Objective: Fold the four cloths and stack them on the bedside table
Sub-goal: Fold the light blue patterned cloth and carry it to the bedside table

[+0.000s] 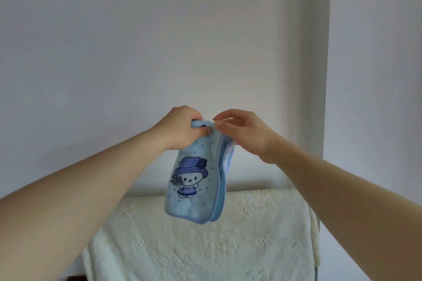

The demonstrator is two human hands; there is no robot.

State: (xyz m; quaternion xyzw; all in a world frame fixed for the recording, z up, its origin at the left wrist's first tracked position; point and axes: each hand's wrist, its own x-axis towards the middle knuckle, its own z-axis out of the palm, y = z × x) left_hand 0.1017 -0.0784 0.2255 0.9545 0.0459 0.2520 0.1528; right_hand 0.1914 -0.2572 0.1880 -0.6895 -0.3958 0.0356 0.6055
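A light blue cloth point(196, 189) with a printed cartoon cat in a purple hat hangs folded in the air in front of me. My left hand point(182, 128) grips its top edge in a closed fist. My right hand point(242, 130) pinches the same top edge from the right, thumb and fingers on the layered side. The cloth's layers show along its right edge. No other cloths are visible.
Below the cloth stands a piece of furniture draped in a cream embossed cover point(205, 246). A plain white wall point(159, 29) fills the background, with a wall corner point(326, 75) at the right.
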